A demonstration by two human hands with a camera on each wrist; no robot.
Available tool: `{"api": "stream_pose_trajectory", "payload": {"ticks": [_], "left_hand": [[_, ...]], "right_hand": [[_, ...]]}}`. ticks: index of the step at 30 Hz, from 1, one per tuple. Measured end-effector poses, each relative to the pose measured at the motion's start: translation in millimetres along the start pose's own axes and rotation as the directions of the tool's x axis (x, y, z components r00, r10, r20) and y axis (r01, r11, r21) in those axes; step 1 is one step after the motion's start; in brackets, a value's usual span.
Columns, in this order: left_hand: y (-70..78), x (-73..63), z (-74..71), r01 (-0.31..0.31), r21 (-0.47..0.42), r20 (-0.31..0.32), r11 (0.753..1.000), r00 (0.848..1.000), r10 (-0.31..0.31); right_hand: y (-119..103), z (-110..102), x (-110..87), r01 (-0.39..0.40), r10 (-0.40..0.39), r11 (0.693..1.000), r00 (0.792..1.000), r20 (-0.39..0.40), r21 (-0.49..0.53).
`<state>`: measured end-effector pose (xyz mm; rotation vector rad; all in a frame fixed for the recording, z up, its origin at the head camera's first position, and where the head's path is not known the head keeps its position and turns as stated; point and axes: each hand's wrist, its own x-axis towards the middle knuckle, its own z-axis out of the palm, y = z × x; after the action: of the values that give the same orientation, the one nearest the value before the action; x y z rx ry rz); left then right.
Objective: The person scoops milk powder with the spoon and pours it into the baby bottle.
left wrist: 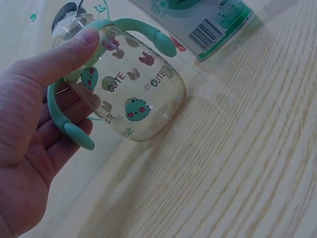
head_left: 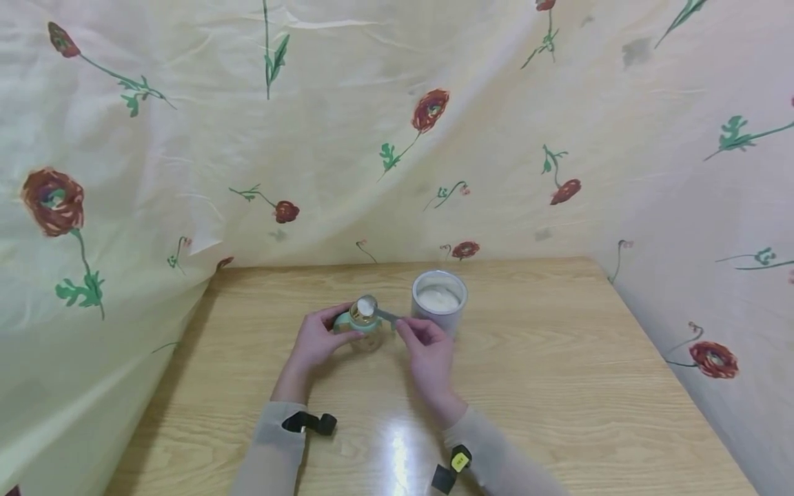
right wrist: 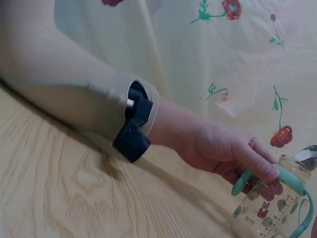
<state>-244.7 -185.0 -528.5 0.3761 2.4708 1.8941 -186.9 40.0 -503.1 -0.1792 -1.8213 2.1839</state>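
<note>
A clear baby bottle [head_left: 369, 340] with mint-green handles and printed cartoon faces stands on the table, its mouth uncovered. My left hand [head_left: 316, 340] grips it around the neck, thumb on the near side in the left wrist view. Over the bottle's mouth is the bowl of a metal spoon [head_left: 389, 316] bearing white powder. Its handle is pinched between the thumb and fingers of my right hand [head_left: 429, 353]. Just behind that hand stands an open can [head_left: 449, 322] with white powder inside. In the right wrist view, my right hand is almost wholly out of frame.
All of this is on a light wood-grain table [head_left: 558, 386]. A pale cloth [head_left: 335, 138] printed with red flowers hangs behind the table and along both sides. Both forearms carry black wrist-camera mounts [head_left: 459, 460] near the front of the table.
</note>
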Motion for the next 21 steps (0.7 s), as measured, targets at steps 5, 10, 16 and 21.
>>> {"api": "stream_pose_trajectory", "payload": {"ticks": [5,10,16,21], "left_hand": [[-1.2,-2.0,1.2,0.007,-0.002,-0.002,1.0,1.0,-0.007],[-1.3,-2.6,1.8,-0.006,0.002,-0.004,1.0,1.0,0.006],[-1.2,-1.9,1.6,0.001,0.019,0.004,1.0,1.0,-0.001],[2.1,0.0,-0.4,0.002,0.022,0.007,1.0,1.0,-0.002]], "right_hand": [[1.3,-1.5,-2.4,0.112,-0.111,0.993,0.993,0.028,-0.037],[2.5,-2.8,-1.9,0.178,-0.176,0.982,0.984,0.044,-0.058],[0.1,-3.7,-2.2,0.271,-0.265,0.956,0.962,0.068,-0.108],[-1.1,-2.9,0.6,0.337,-0.327,0.93,0.941,0.089,-0.143]]}}
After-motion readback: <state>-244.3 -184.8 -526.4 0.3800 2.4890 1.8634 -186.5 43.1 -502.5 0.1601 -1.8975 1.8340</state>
